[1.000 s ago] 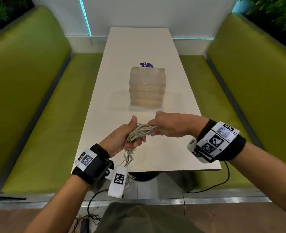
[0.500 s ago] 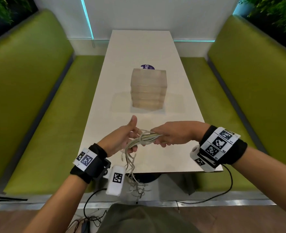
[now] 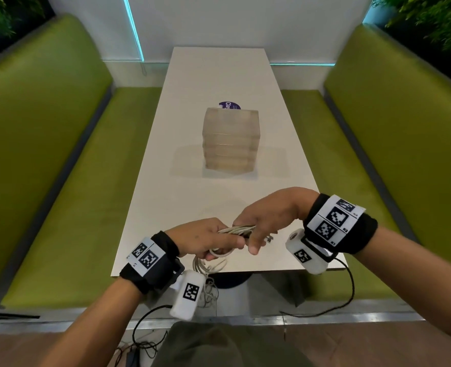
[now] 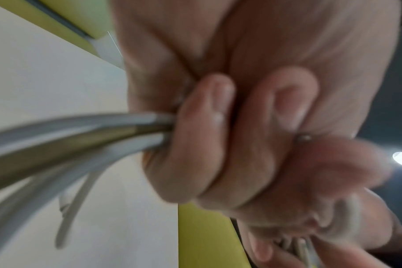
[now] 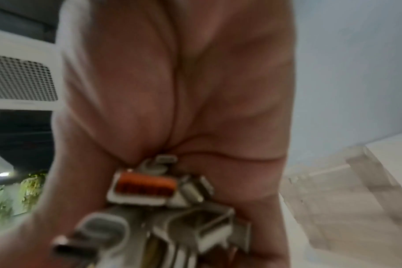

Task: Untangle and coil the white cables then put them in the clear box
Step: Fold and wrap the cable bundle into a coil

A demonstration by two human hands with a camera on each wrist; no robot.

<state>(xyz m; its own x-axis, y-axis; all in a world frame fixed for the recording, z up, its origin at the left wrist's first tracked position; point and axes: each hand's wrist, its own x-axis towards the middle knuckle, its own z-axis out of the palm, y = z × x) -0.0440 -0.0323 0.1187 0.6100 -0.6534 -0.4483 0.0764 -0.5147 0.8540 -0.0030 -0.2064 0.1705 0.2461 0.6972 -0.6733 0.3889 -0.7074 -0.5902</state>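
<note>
A bundle of white cables (image 3: 237, 230) stretches between my two hands above the near end of the white table (image 3: 219, 75). My left hand (image 3: 205, 241) grips the bundle with curled fingers (image 4: 202, 137); loose loops (image 3: 213, 263) hang below it over the table edge. My right hand (image 3: 266, 223) grips the other end, where several connector plugs (image 5: 163, 195) bunch together, one with an orange insert (image 5: 145, 185). The clear box (image 3: 231, 140) stands mid-table, well beyond both hands.
Green bench seats (image 3: 60, 181) flank the table on both sides. A purple round sticker (image 3: 229, 105) lies behind the box. Black wires (image 3: 346, 287) hang from my wrist cameras toward the floor.
Both hands dropped closer to the near table edge. My left hand, thumb raised before, now closes round the bundle, and the long hanging strands have been gathered into shorter loops.
</note>
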